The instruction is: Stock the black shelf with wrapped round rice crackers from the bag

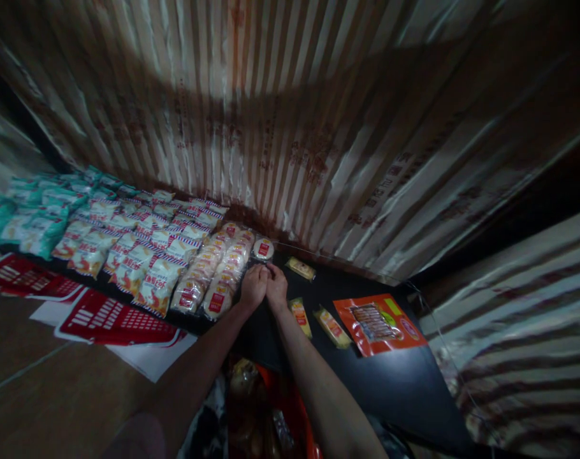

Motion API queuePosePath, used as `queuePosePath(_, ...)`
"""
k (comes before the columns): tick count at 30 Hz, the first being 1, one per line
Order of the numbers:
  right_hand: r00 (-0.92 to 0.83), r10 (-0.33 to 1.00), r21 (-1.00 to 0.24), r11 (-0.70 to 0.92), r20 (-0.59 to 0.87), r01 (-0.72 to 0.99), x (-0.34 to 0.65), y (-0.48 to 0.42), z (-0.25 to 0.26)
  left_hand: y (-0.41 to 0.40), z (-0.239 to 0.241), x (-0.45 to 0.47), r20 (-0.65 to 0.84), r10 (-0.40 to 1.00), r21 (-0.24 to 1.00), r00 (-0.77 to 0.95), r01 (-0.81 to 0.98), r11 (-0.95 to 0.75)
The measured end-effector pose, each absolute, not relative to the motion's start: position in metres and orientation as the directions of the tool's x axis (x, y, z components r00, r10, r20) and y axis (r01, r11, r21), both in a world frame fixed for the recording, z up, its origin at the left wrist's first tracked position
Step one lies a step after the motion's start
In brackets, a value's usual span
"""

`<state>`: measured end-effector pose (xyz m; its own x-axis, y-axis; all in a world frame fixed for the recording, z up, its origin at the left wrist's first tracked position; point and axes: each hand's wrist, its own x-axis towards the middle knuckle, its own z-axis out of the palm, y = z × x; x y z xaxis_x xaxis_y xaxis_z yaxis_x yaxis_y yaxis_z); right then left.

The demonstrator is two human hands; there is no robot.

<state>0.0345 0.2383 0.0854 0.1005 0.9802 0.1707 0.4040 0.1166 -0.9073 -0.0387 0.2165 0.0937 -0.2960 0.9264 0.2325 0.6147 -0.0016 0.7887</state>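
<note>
My left hand and my right hand meet over the dark shelf, fingers curled inward and touching. Whatever they may hold is hidden by the fingers. Just beyond them lies a round pale packaged cake with a red label. To the left, two rows of the same wrapped round cakes overlap one another, close to my left hand. On the right side, small yellow wrapped snacks lie loose, one beside my right forearm and another farther back.
White snack bags with striped tops and teal bags fill the shelf's left. An orange packet lies at right. Red printed sheets hang along the front edge. An orange container with packages stands below my arms. Striped sheeting rises behind.
</note>
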Motion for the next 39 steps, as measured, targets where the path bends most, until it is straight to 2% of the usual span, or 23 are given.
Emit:
queuePosePath(5,0.083,0.984,-0.894,0.108,0.16,0.434,0.04,0.209,0.089,0.185,0.1,-0.034,0.159,0.936,0.831,-0.313,0.555,0.044)
queuePosePath(12,0.07,0.982,-0.889,0.13,0.178,0.439,0.047,0.164,0.089,0.14,0.096,-0.027,0.143,0.932,0.877,-0.333,0.479,0.036)
queuePosePath(21,0.012,0.983,-0.875,0.156,0.182,0.457,0.063,0.095,0.082,0.078,0.076,-0.019,0.245,0.915,0.894,-0.32,0.441,-0.086)
queuePosePath(26,0.047,0.975,-0.866,0.169,0.215,0.471,0.071,0.054,0.08,0.042,0.071,-0.014,0.257,0.926,0.89,-0.275,0.442,-0.116)
queuePosePath(30,0.003,0.976,-0.84,0.187,0.219,0.51,0.076,0.026,0.068,0.012,0.063,-0.011,0.127,0.945,0.893,-0.3,0.45,0.023)
queuePosePath(33,-0.091,0.983,-0.777,0.18,0.157,0.604,0.081,0.007,0.051,-0.009,0.048,-0.011,-0.019,0.972,0.852,-0.234,0.506,0.139)
queuePosePath(37,-0.167,0.98,-0.633,0.06,-0.11,0.772,0.091,-0.013,0.028,-0.025,0.027,-0.011,-0.285,0.949,0.676,-0.136,0.674,0.3)
queuePosePath(39,-0.164,0.951,-0.539,-0.005,-0.264,0.842,0.096,-0.021,0.021,-0.028,0.02,-0.01,-0.389,0.915,0.646,-0.106,0.677,0.353)
